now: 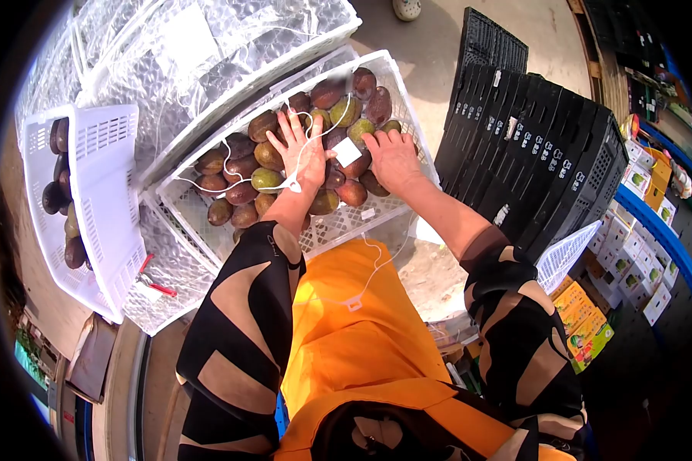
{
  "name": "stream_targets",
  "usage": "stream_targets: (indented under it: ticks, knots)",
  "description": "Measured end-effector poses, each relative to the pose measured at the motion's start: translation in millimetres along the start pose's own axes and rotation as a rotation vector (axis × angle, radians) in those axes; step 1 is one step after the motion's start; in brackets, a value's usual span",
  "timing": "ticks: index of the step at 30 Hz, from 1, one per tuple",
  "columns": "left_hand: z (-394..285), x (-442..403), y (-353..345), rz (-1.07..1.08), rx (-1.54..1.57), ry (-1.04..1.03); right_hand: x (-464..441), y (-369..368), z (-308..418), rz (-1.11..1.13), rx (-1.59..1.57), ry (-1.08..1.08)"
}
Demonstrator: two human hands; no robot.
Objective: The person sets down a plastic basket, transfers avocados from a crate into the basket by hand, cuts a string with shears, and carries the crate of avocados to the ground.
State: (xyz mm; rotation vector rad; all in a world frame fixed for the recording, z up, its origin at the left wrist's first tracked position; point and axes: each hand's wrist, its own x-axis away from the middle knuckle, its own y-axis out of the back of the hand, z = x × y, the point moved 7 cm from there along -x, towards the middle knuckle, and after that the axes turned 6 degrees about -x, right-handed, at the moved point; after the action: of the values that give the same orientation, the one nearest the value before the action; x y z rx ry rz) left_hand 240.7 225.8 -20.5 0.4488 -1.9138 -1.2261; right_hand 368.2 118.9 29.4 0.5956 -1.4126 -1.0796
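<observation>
Avocados (pixel 267 157), green to dark purple-brown, fill much of a white plastic crate (pixel 398 83) in front of me. My left hand (pixel 303 158) lies over them with its fingers spread and holds nothing. On the crate's right side my right hand (pixel 394 160) rests on the avocados, its fingers bent downward and partly foreshortened; I see no avocado gripped in it. Between the hands lies a small white card (pixel 347 152). A thin white cord (pixel 238 182) runs across the fruit and by my left wrist.
Stacked black crates (pixel 527 146) stand to the right. At the left, a tilted white crate (pixel 104 196) holds several dark avocados, with a red-handled tool (pixel 161 290) nearby. Clear plastic wrap (pixel 184 54) covers crates behind. Fruit cartons (pixel 630 253) are at the far right.
</observation>
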Motion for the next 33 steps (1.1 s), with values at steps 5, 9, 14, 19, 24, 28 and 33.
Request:
stream_targets:
  ticks: [5,9,14,19,24,28,33]
  knots:
    - [-1.2,1.6,3.2,-0.043,0.022,-0.018,-24.8,20.0,5.5,0.016,-0.283,-0.135]
    - [-0.6,0.5,-1.0,-0.023,-0.030,-0.010,-63.5,27.3,26.7,0.022,-0.478,-0.176]
    - [0.1,0.6,-11.3,-0.043,-0.102,-0.009,-69.7,18.1,36.4,0.020,-0.380,-0.247]
    - [-1.4,-1.5,-2.9,0.037,-0.005,-0.001,-67.1,51.3,9.6,-0.524,-0.341,-0.146]
    - [0.0,0.2,-0.7,-0.013,0.005,-0.005,-71.4,31.7,-13.7,-0.266,-0.279,-0.241]
    - [1.2,1.3,-0.5,-0.030,0.027,-0.033,-61.6,41.4,-30.1,-0.164,-0.663,-0.141]
    - [10.9,8.5,4.7,-0.134,0.131,-0.100,13.3,66.7,-36.0,0.087,-0.476,0.071]
